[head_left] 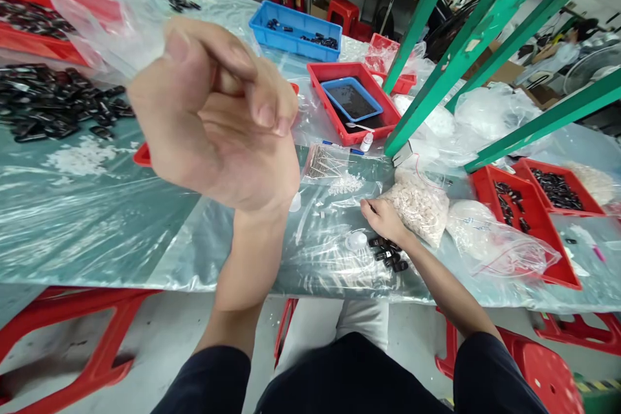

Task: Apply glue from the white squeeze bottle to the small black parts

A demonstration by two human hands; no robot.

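My left hand point(218, 110) is raised high and close to the camera, palm showing and fingers loosely bent, with nothing in it. Lower down over the table, my right hand point(385, 218) is closed, a bit of a small black part showing at its fingertips. Just below that hand lies a small pile of glossy black parts point(388, 253). A round white cap-like piece point(356, 241) sits left of the pile. Beyond are small white pieces point(346, 184) and a clear bag of thin sticks point(326, 163). A bag of beige pieces point(420, 204) rests against the right hand's far side.
Green metal posts point(439, 81) rise at the right. Red trays point(526, 226) with black parts stand right; a red tray point(315, 77) and blue tray point(295, 45) stand behind. Many black parts point(53, 103) lie left. The plastic-covered table's front edge point(169, 284) runs before me, red stools point(82, 330) below.
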